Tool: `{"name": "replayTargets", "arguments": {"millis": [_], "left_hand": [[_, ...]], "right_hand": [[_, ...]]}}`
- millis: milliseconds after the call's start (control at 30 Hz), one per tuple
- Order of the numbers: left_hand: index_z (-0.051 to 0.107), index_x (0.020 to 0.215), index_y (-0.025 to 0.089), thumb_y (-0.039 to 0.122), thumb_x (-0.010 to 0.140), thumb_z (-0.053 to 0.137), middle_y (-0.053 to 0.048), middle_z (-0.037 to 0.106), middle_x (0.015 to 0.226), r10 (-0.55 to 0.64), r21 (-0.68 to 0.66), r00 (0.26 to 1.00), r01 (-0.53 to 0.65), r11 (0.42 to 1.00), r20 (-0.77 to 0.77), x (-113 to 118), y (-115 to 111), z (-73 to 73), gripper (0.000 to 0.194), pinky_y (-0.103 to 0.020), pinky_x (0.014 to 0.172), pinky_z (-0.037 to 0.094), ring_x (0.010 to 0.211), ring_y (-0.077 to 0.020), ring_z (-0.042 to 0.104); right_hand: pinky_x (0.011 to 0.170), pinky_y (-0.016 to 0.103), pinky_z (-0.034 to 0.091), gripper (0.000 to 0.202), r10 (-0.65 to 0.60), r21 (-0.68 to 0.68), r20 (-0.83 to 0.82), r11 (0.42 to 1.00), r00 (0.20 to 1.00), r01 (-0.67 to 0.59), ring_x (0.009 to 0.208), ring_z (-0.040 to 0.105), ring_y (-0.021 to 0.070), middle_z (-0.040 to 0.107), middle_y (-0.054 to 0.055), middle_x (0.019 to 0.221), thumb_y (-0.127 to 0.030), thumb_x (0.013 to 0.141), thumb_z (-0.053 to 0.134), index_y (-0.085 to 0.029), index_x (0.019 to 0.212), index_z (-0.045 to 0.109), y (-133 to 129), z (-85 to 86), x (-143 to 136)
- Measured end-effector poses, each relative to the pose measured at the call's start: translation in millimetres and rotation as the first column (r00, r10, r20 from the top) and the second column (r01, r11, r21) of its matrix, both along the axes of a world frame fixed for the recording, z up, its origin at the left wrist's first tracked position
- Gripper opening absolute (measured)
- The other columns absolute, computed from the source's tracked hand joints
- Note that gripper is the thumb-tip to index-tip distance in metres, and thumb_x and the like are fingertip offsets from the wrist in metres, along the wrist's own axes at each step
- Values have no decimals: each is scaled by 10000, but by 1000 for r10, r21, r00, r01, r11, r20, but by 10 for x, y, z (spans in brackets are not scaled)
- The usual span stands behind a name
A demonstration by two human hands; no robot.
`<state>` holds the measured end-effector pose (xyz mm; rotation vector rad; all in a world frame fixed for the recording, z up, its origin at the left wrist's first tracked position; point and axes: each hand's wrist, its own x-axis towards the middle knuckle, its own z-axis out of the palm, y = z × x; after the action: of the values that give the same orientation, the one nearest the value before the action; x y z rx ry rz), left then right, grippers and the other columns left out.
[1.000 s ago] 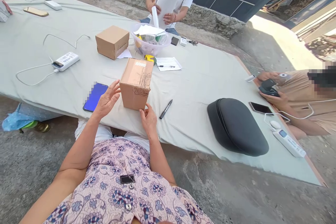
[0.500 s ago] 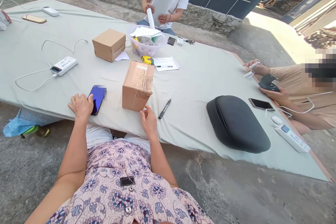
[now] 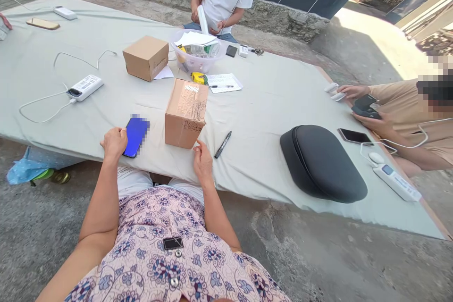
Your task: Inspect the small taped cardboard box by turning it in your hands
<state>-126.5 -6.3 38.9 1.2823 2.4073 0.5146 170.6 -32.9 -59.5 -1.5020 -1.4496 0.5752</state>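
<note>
At the near table edge, my left hand (image 3: 115, 144) has its fingers curled in, with the thumb side against the left edge of a smartphone (image 3: 136, 137) whose screen is lit blue. The curled fingertips are hidden beneath the hand. My right hand (image 3: 203, 163) rests on the cloth, loosely bent, thumb and forefinger apart and nothing between them. Its fingertips are close to the lower right corner of a taped cardboard box (image 3: 186, 113); I cannot tell whether they touch it. A black marker (image 3: 222, 144) lies to the right of this hand.
Behind the box are a yellow tape measure (image 3: 198, 78), a paper with a pen (image 3: 224, 82), another cardboard box (image 3: 146, 58) and a filled plastic basket (image 3: 198, 62). A white power bank (image 3: 85, 88) lies left, a black padded case (image 3: 323, 163) right. Co-workers sit across and at right.
My left hand has gone from spread fingers to curled ones. The smartphone has shifted slightly right. My right hand has moved a little to the right. The person across has lowered a sheet.
</note>
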Motion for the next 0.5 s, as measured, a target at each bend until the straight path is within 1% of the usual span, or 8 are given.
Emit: {"name": "replayTargets", "arguments": {"millis": [100, 200, 333, 500], "left_hand": [[700, 1082, 155, 306, 982, 386, -210, 739, 1129, -27, -8, 999, 27, 1000, 32, -61, 5, -37, 363, -464, 965, 493, 1154, -377, 654], [685, 1002, 171, 287, 945, 426, -163, 747, 1004, -48, 37, 995, 45, 998, 85, -128, -1, -112, 289, -390, 858, 501, 1010, -325, 678], [644, 886, 197, 273, 898, 471, -97, 716, 848, -40, 89, 986, 25, 996, 162, -161, -27, -198, 190, -340, 742, 469, 823, -267, 656], [647, 886, 204, 292, 837, 528, -47, 674, 717, -23, 142, 969, -13, 990, 246, -129, -66, -233, 156, -311, 646, 432, 667, -225, 602]], "right_hand": [[900, 366, 511, 437, -13, -13, -55, 1000, 998, 12, 869, 666, 203, 752, 76, 947, -303, 949, 406, -158, 1311, 604, -8, -1, 14], [873, 343, 514, 442, -18, -28, -99, 1000, 995, 15, 828, 657, 183, 750, 66, 951, -323, 942, 426, -163, 1319, 591, -26, 18, 23], [817, 330, 522, 456, -53, -50, -157, 998, 986, 45, 745, 642, 165, 741, 58, 938, -364, 943, 416, -158, 1313, 584, -50, 61, 25], [781, 313, 527, 439, -91, -45, -214, 996, 973, 83, 709, 642, 152, 733, 44, 898, -394, 926, 440, -167, 1264, 603, -57, 95, 25]]}}
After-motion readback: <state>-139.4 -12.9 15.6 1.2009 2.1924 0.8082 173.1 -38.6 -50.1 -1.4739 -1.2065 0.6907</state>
